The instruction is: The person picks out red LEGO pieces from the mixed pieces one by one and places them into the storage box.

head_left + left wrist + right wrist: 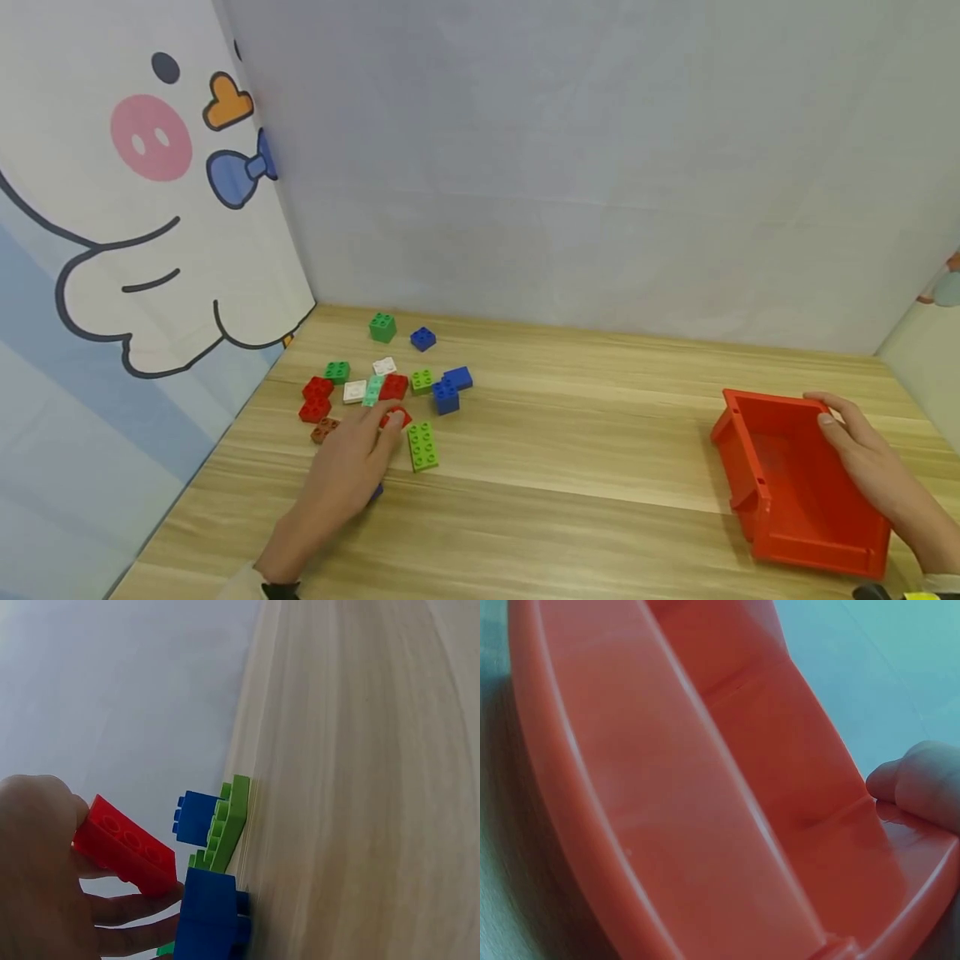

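My left hand (348, 462) reaches into the scattered toy bricks at the left and pinches a red brick (127, 844) between thumb and fingers. In the head view this red brick (397, 417) shows at the fingertips. A long lime green brick (423, 447) lies just right of that hand. In the left wrist view a blue brick (210, 907) stands in front of the fingers; the head view shows only its edge past the wrist. At the right, my right hand (862, 454) grips the side rim of a red plastic bin (817, 558), thumb over the inside.
Around the left hand lie several more bricks: a red one (315, 408), a brown one (325, 430), a white one (355, 392) and a blue one (446, 397). Farther back sits a green brick (382, 327). Cloth walls (562, 167) border the wooden table (585, 433) behind and at left.
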A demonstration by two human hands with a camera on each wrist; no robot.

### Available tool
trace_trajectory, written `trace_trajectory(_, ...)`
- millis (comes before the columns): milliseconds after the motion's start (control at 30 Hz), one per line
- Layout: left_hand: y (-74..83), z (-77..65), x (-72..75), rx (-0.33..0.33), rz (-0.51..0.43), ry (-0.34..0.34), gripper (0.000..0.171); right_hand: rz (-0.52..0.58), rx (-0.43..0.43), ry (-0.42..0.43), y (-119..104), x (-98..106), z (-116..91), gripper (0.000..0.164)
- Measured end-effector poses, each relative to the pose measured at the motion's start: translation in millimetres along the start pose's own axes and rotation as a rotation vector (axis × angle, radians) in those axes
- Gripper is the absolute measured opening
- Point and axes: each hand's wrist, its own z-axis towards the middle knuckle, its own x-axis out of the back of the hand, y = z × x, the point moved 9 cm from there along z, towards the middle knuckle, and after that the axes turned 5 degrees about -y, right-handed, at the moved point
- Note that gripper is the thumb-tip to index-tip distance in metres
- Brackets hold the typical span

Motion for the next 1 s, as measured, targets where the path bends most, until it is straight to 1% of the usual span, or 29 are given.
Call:
trace_trajectory(100,-2.3,0.5,-2.2,0.015,-0.102,-0.02,0.062,0.0,-0.001,0.003,0.0,0.1,-0.2,0.037)
trace_trajectory(167,-3.1,0.9,-3.3,0.024,-0.152,-0.033,0.063,0.0,-0.002,0.005,0.3,0.2,-0.3,0.036)
trace_trajectory(300,-2.5,1.4,-4.5,0.038,-0.247,-0.059,0.063,0.017,0.0,-0.001,0.6,-0.2,-0.1,0.036)
trace_trajectory(433,-0.3,1.5,-6.3,0.041,-0.317,-0.089,0.063,0.002,0.005,0.003,0.3,0.2,-0.1,0.036)
trace_trajectory(600,2.1,0.4,-7.9,0.054,-0.359,-0.108,0.064,-0.041,-0.002,0.014,0.7,0.6,0.2,0.038)
trace_trajectory(700,5.2,0.6,-7.4,0.048,-0.373,-0.113,0.065,-0.048,-0.008,0.014,1.2,0.2,0.4,0.039)
trace_trajectory(900,11.6,1.5,-7.5,0.048,-0.388,-0.127,0.065,-0.012,-0.011,0.002,0.8,-0.4,0.4,0.037)
trace_trajectory(1000,15.4,2.5,-8.6,0.042,-0.389,-0.131,0.061,-0.003,-0.01,0.0,0.6,-0.4,0.3,0.037)
